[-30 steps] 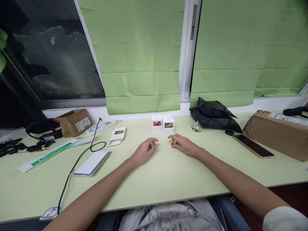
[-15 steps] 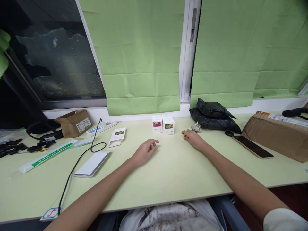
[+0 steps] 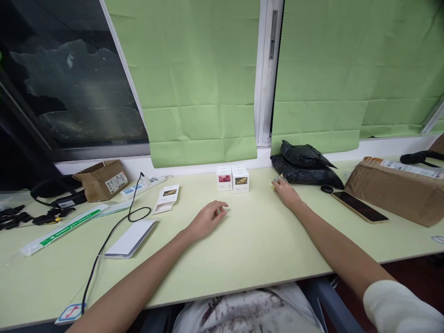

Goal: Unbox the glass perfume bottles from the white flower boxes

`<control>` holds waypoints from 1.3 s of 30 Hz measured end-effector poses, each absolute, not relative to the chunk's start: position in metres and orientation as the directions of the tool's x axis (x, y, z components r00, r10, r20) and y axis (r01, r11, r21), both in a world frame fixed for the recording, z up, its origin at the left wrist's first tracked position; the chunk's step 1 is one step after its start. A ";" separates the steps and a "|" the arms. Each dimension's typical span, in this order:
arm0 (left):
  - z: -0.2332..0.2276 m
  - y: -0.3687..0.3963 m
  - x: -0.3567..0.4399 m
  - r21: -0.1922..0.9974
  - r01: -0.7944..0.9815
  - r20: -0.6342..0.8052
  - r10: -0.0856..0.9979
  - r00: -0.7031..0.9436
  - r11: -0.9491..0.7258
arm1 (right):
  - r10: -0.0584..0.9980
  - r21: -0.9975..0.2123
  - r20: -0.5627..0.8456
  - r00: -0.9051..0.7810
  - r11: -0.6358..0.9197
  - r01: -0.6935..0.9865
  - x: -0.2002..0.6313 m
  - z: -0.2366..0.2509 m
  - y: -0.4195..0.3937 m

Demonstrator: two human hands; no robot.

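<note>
My left hand (image 3: 207,220) rests on the table in front of the boxes, its fingers loosely curled and apart, holding nothing. My right hand (image 3: 286,193) is farther right, its fingers closed on a small yellow thing (image 3: 272,187) that shows only at the fingertips. Just behind those fingertips, a small clear glass ornament (image 3: 281,177) with a gold-coloured top is mostly covered by the hand. Between the hands and farther back stand two rows of small white boxes, a pink-pictured box (image 3: 224,181) in front on the left and a yellow-pictured box (image 3: 240,182) on the right.
A black plastic bag (image 3: 305,164), a black round lid (image 3: 326,189), a phone (image 3: 359,207) and a brown parcel (image 3: 391,192) lie on the right. Leftward are an opened white box (image 3: 167,199), a folded white paper (image 3: 131,238), a black cable (image 3: 107,240) and a cardboard box (image 3: 104,180).
My right hand has moved right with the small yellow thing, up to the glass ornament, and now covers most of it. My left hand stays in place. The view has shifted slightly.
</note>
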State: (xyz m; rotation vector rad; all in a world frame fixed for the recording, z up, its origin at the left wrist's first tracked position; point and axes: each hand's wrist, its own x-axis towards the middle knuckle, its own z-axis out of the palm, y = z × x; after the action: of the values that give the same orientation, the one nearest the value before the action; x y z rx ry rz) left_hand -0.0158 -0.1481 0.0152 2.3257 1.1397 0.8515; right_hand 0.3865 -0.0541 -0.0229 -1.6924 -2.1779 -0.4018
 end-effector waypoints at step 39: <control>0.015 -0.148 -0.018 0.575 0.578 0.322 0.810 0.490 -0.579 | 0.903 -0.172 0.409 -0.133 0.220 0.960 0.350 -0.007 -0.084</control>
State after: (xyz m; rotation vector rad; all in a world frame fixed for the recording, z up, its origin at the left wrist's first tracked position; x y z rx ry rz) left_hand -0.0182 -0.1475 0.0147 2.3483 1.1552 0.8106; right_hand 0.3503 -0.0841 -0.0073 -1.7195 -2.0762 -0.1819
